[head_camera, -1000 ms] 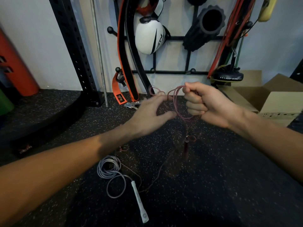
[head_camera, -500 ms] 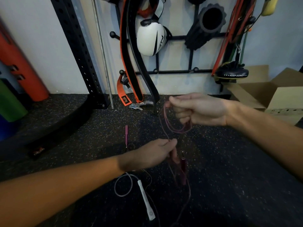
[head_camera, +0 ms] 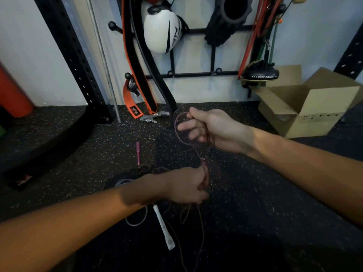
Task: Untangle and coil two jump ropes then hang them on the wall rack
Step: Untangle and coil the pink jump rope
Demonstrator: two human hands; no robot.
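Your left hand [head_camera: 188,186] is now sitting below your right hand [head_camera: 210,128], not beside it as 1 s ago, fist gripping the maroon rope [head_camera: 198,153] running between them. Right hand is clutching the coiled loops. White rope [head_camera: 163,226] is lying on the floor [head_camera: 255,213] under your left wrist.

speckled rubber floor [head_camera: 255,193], matt cardboard box [head_camera: 322,107]

Lower rack pegs [head_camera: 219,70] being left open between belt [head_camera: 137,61] and resistance bands [head_camera: 255,36]; upper rail [head_camera: 196,32] being crowded by boxing glove [head_camera: 161,32], foam roller [head_camera: 222,30].
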